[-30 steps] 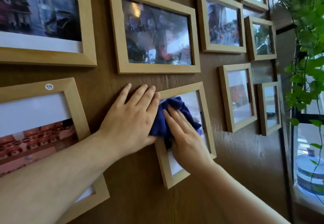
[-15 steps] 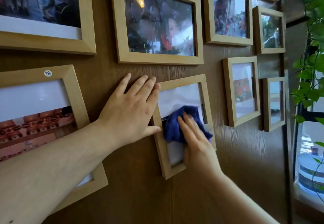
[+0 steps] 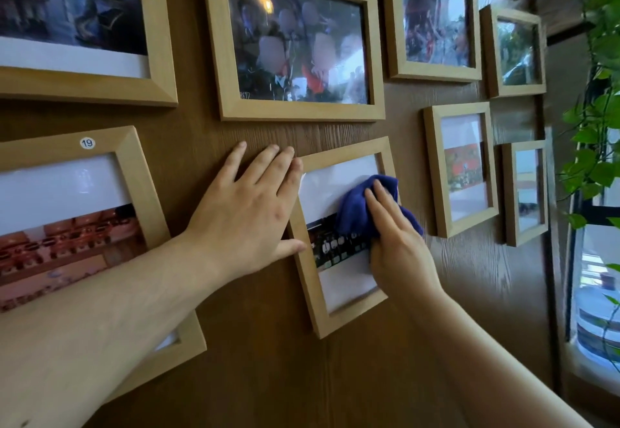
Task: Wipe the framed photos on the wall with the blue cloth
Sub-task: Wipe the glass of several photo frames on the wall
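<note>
Several light wooden framed photos hang on a brown wood-grain wall. My right hand [image 3: 396, 246] presses the crumpled blue cloth [image 3: 355, 206] flat against the glass of a small upright frame [image 3: 312, 297] in the middle. The cloth lies on the right half of the glass, near its top. My left hand [image 3: 245, 216] rests flat on the wall with fingers spread, its little finger and thumb touching the left edge of that frame.
A large landscape frame [image 3: 295, 112] hangs just above, a frame with a sticker numbered 19 [image 3: 87, 143] is at the left, and smaller frames [image 3: 436, 172] hang to the right. A green trailing plant [image 3: 600, 92] and a window [image 3: 593, 293] are at the far right.
My right hand has slid the blue cloth from the left and middle of the glass to the upper right, uncovering the photo's dark band. My left hand stays planted on the wall.
</note>
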The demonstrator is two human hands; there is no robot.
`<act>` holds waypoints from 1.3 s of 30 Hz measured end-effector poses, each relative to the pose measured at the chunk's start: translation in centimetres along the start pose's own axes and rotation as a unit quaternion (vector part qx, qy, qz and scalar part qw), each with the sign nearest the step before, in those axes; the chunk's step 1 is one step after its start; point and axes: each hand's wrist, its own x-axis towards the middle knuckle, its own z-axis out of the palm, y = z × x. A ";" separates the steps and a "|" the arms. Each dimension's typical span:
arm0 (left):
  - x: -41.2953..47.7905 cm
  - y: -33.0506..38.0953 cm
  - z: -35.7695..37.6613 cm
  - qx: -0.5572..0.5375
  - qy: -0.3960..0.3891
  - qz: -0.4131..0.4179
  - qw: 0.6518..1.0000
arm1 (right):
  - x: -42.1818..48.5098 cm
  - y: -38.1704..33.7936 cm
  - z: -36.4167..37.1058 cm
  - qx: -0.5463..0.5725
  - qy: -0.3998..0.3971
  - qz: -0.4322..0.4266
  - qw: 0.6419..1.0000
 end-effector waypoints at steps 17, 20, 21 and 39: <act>-0.1 0.0 -0.3 0.001 -0.011 -0.005 1.000 | -5.8 -0.7 0.4 -0.058 -0.089 -0.092 0.990; 0.0 -0.1 -0.1 -0.001 -0.008 -0.005 1.000 | -4.7 0.8 0.1 -0.051 -0.054 -0.012 0.997; 0.0 -0.1 -0.1 -0.004 -0.005 -0.004 1.000 | -4.5 1.1 0.1 -0.043 -0.048 0.016 0.998; -0.7 0.2 0.1 -0.036 0.009 -0.003 0.999 | -4.4 -3.3 -1.5 0.249 -0.057 0.180 0.950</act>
